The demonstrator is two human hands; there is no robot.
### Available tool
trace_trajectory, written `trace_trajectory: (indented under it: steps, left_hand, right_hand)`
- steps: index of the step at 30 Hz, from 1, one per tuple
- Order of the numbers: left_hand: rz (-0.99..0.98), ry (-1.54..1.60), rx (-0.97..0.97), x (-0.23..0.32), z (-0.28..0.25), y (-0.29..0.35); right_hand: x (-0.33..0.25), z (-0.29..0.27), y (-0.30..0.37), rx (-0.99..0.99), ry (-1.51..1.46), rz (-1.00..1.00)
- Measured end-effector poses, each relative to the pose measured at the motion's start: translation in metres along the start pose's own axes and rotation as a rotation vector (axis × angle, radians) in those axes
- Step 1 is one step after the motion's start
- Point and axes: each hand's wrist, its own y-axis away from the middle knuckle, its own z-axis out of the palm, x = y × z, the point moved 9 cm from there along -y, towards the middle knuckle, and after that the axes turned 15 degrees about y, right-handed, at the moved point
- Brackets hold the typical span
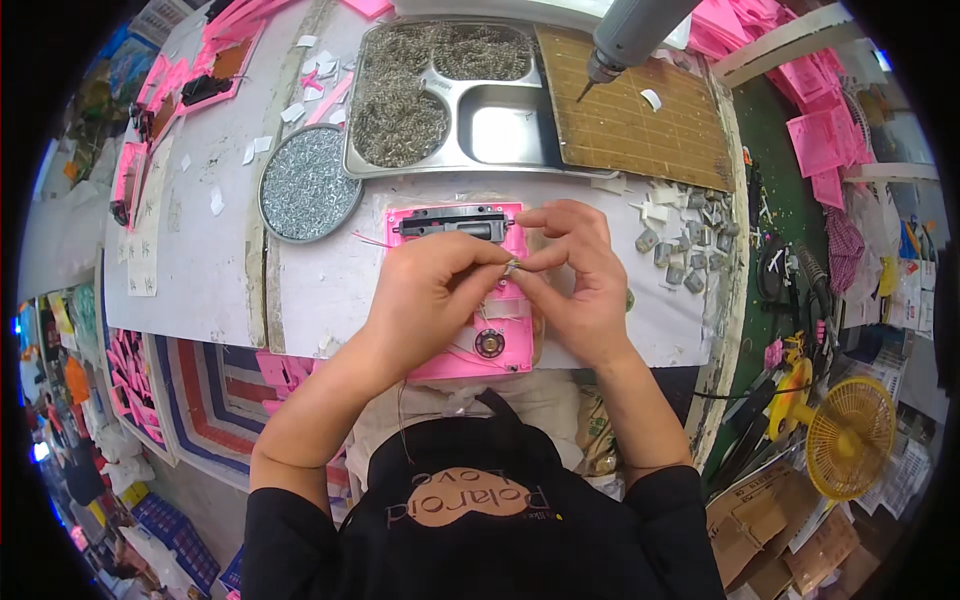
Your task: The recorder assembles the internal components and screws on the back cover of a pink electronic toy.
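A pink plastic housing (518, 365) lies on the table in front of me, with a black elongated part (452, 226) across its far end and a round dark speaker-like disc (489, 344) in its near half. Over its middle, my left hand (425, 290) and my right hand (580, 290) meet fingertip to fingertip. Both pinch a tiny metallic piece (512, 266), mostly covered by the fingers, so its kind is unclear. Thin wires run across the housing. Whether the piece touches the housing cannot be made out.
A round dish (297, 239) of small screws stands at the left. Behind it, a metal compartment tray (452, 168) holds many fine springs. A power screwdriver (625, 40) hangs above a brown board (640, 120). Small grey block-shaped parts (690, 250) lie right; a yellow fan (850, 435) stands beyond the table.
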Motion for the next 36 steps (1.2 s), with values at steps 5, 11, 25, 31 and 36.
trace_trajectory:
  steps: [5, 11, 25, 31, 36]
  left_hand:
    - [0.039, -0.032, -0.021, 0.0, 0.006, 0.001]
    - [0.351, -0.287, 0.018, 0.02, 0.004, 0.011]
    - [0.361, -0.508, 0.038, 0.017, 0.014, 0.01]
    - [0.339, -0.525, 0.023, 0.016, 0.013, 0.01]
    - [0.336, -0.527, 0.009, 0.016, 0.016, 0.007]
  right_hand:
    - [-0.013, -0.012, 0.012, 0.007, 0.243, -0.115]
    - [0.114, -0.212, 0.133, 0.613, 0.188, 0.712]
    - [0.169, -0.358, 0.181, 1.04, -0.03, 0.783]
    - [0.109, -0.302, 0.229, 0.982, -0.18, 0.553]
    - [0.033, -0.137, 0.124, 0.402, -0.16, 0.438]
